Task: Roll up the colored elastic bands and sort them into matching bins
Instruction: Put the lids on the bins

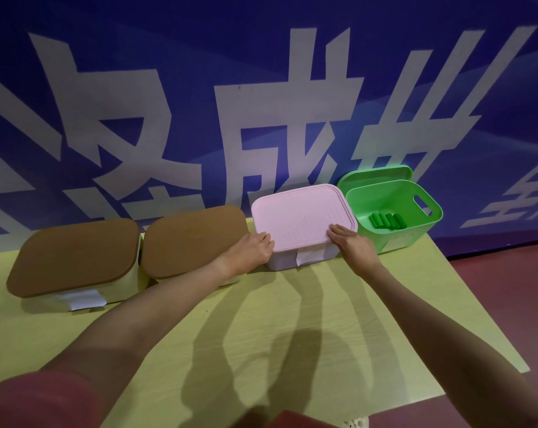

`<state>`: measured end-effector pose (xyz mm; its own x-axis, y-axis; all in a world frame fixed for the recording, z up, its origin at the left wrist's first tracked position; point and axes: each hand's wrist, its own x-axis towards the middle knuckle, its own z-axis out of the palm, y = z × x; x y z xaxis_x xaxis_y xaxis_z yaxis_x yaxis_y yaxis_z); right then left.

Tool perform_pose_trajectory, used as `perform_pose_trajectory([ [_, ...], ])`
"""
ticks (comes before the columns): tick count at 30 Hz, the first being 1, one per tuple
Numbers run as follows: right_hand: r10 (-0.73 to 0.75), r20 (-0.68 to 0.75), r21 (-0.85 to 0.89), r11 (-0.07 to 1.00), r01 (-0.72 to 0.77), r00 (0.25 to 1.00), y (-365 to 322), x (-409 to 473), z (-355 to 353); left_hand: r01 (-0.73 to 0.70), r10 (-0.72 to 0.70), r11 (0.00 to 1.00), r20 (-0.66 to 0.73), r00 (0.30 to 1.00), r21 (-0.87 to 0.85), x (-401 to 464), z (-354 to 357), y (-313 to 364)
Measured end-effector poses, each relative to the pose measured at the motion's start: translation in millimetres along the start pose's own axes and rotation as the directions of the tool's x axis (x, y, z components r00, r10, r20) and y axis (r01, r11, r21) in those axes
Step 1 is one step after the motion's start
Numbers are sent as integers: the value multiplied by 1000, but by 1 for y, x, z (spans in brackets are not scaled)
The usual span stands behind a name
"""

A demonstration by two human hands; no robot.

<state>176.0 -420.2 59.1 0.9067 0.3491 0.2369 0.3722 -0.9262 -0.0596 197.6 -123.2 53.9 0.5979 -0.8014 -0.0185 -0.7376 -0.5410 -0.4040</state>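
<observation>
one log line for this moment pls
left hand and right hand on flat pink plastic lid of pink bin | open green plastic bin holds rolled green bands

behind your yellow-green table (277,319) hangs a deep blue banner (261,41) with huge white characters (partly cut off). right of the table, dark red floor (508,288); shadows cross the tabletop.
</observation>
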Motion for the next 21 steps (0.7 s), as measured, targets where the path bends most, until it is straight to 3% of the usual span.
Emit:
perform_pose_trajectory([
  [6, -22, -34, 94, 995, 26, 999, -3, 1, -7, 13, -16, 998, -43, 999, -69, -2, 3, -1],
  [11, 193, 107, 88, 975, -203, 975, 8, 26, -3, 40, -84, 963, -158, 984, -267, -2, -11, -9],
  [15, 237, 276, 35, 966, -257, 931, 13, 35, 0, 136, -153, 916, -15, 988, -379, 5, -23, -20],
  [21, 227, 300, 32, 968, -248, 927, 12, 30, 4, 236, -226, 808, 85, 970, -540, 12, -23, -24],
])
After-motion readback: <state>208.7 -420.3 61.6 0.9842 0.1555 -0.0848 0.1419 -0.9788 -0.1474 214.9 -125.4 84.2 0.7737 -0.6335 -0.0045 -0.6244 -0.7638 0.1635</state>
